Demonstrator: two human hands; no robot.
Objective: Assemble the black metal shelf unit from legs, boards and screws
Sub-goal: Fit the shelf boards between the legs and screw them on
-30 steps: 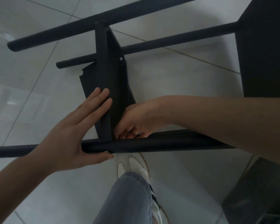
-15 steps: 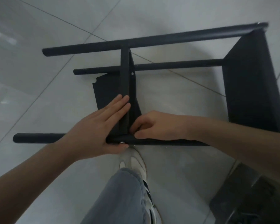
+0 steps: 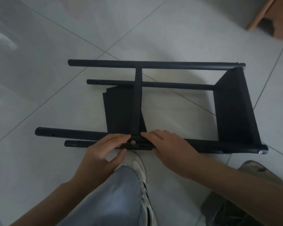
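The black shelf unit [image 3: 170,65] lies on its side on the tiled floor, its tube legs running left to right. One board [image 3: 232,108] is fixed at the right end. A middle board [image 3: 121,111] stands on edge between the legs. A silver screw [image 3: 133,142] sits in the near leg [image 3: 69,132] where the middle board meets it. My left hand [image 3: 104,149] grips the near leg just left of the screw. My right hand [image 3: 167,144] grips the same leg just right of it, fingertips at the board's edge.
My knee in grey trousers [image 3: 114,198] and a white shoe [image 3: 137,163] are right under the near leg. A dark object [image 3: 235,201] lies on the floor at lower right. A wooden furniture corner [image 3: 260,15] shows at the top right.
The view has pulled back, so the whole frame shows. My left hand left the middle board's face and came down onto the near leg. The right hand moved onto the leg too.
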